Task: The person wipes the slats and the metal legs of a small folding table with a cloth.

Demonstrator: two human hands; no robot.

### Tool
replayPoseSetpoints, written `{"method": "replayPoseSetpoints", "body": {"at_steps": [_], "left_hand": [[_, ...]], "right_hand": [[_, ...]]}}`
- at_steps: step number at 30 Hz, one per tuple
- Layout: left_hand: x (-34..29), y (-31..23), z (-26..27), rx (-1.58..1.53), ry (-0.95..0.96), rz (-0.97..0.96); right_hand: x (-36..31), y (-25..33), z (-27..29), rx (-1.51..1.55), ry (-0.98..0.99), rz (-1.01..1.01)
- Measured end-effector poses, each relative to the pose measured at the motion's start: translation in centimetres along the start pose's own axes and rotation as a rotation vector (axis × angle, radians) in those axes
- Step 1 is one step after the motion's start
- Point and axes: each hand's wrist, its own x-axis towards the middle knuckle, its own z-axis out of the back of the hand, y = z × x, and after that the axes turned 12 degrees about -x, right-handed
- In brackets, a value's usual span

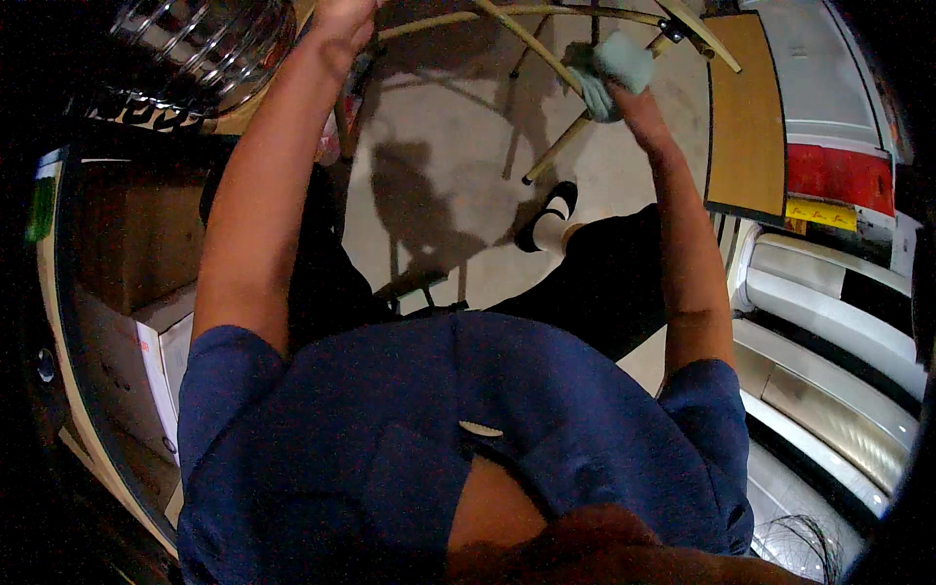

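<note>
A pale green cloth (597,96) is bunched in my right hand (634,96), whose fingers are mostly hidden behind it. The cloth lies against a thin, yellowish tubular leg of a metal frame (526,41), which looks like part of a chair or stool. Other tubes of this frame cross at the top, and a dark fitting (673,31) joins them at the upper right. My left hand (346,14) is at the top edge, close to the left end of the curved tube. Its fingers are partly cut off, so whether it grips the tube is unclear.
A shiny ribbed metal object (210,44) stands at the upper left, above an open shelf with boxes (117,351). On the right are a wooden board (746,117), a red and white box (838,175) and stacked silvery packages (819,370). My shoe (551,214) rests on the pale floor (448,146).
</note>
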Motion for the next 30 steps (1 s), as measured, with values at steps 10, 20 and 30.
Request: {"method": "replayPoseSetpoints", "body": {"at_steps": [10, 20, 30], "left_hand": [[-0.4, 0.4, 1.6, -0.062, -0.005, 0.031], [-3.4, 1.2, -1.3, 0.133, 0.126, 0.01], [-5.0, 7.4, -3.1, 0.796, 0.151, -0.138]], "right_hand": [[-1.8, 3.5, 1.0, 0.395, -0.047, -0.236], [-0.6, 4.7, 1.2, 0.468, -0.127, -0.174], [1.0, 5.3, 0.6, 0.563, -0.353, -0.161]]}}
